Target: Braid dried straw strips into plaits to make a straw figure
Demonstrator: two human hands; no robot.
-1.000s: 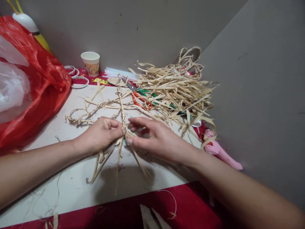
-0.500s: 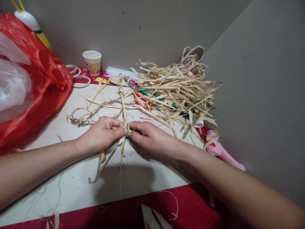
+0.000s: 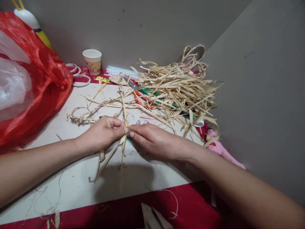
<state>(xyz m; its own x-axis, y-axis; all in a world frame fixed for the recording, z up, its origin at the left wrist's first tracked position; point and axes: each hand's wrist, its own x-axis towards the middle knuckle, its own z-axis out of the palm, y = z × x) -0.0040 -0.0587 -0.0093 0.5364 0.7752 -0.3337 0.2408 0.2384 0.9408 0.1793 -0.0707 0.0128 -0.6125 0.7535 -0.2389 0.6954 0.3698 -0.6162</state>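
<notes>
Two bare hands meet over the white table (image 3: 71, 186), and a straw braid (image 3: 123, 103) is between their fingertips. The braid runs from the hands up toward the back of the table. The left hand (image 3: 105, 132) has its thumb and pointing finger squeezed on the low end of the braid. The right hand (image 3: 152, 138) has its grip pinched there too, right beside the left thumb (its fingers hide just which bit of straw they hold). Loose strips (image 3: 106, 163) hang down below the left hand.

Behind the left hand, a thin braided cord (image 3: 101, 105) bends in a loop on the table. Scissors with orange handles (image 3: 143, 101) lie near the top of the braid, just beside a big messy pile of dry straw (image 3: 176, 86). A paper cup (image 3: 92, 63) stands upright near the wall, with white rings (image 3: 81, 85) to its left and pale plastic sticks (image 3: 122, 72) to its right. A crinkly red bag (image 3: 51, 76) sits at the far left, and something pink (image 3: 222, 152) pokes out past the right side of the pile.
</notes>
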